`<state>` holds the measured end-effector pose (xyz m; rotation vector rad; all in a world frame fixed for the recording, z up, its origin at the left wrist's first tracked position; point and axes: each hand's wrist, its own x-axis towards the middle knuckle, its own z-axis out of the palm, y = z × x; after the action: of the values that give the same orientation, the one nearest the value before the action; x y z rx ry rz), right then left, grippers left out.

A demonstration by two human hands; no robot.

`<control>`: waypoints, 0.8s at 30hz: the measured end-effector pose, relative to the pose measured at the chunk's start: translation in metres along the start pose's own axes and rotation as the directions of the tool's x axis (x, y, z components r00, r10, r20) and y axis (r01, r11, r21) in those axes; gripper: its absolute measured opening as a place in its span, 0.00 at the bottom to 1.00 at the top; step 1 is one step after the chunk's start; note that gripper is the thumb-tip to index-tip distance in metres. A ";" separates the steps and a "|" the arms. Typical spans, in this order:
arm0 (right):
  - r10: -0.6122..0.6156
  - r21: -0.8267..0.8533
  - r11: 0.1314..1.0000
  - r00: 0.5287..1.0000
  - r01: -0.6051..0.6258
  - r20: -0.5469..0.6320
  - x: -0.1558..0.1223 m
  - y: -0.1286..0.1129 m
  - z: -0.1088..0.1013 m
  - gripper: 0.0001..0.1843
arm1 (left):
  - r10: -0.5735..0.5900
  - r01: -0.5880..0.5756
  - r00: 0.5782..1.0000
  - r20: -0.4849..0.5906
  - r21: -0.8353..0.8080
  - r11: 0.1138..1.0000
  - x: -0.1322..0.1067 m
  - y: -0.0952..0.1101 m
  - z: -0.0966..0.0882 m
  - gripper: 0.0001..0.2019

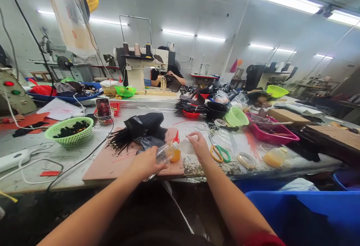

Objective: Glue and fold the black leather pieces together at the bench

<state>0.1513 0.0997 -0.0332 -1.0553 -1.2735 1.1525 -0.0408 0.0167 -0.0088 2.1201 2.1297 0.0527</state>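
Near the front edge of the surface (208, 167), your left hand (147, 162) curls around one clear container (164, 153) beside one red nozzle (176, 137), while your right hand (199, 146) pinches one indistinct white item (186, 146), left of one pair of scissors (220, 153).

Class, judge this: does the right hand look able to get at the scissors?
Probably yes: the scissors lie close by in the open, though the right hand seems to hold something pale.

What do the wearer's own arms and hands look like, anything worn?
Left grip and right grip: five-fingered human hands, no gloves. Both forearms bare, no wristwatch visible. A red sleeve shows at the right elbow; none shows on the left.
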 end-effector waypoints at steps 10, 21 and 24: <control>-0.103 -0.529 0.803 0.939 0.273 0.327 0.040 -0.015 0.014 0.05 | 0.094 -0.085 0.994 -0.049 0.157 0.984 0.004 0.000 -0.017 0.25; -0.031 -0.838 0.531 0.991 0.126 0.130 0.047 -0.025 -0.031 0.12 | 0.493 -0.322 0.852 -0.175 0.567 0.758 0.028 0.034 -0.070 0.20; -0.021 -0.849 0.519 0.995 0.098 0.102 0.048 -0.027 -0.039 0.12 | 0.583 -0.370 0.796 -0.163 0.631 0.682 0.038 0.046 -0.074 0.14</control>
<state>0.1892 0.1447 -0.0012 -1.6646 -2.0161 0.4340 -0.0041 0.0600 0.0672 3.2350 1.8024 -0.1986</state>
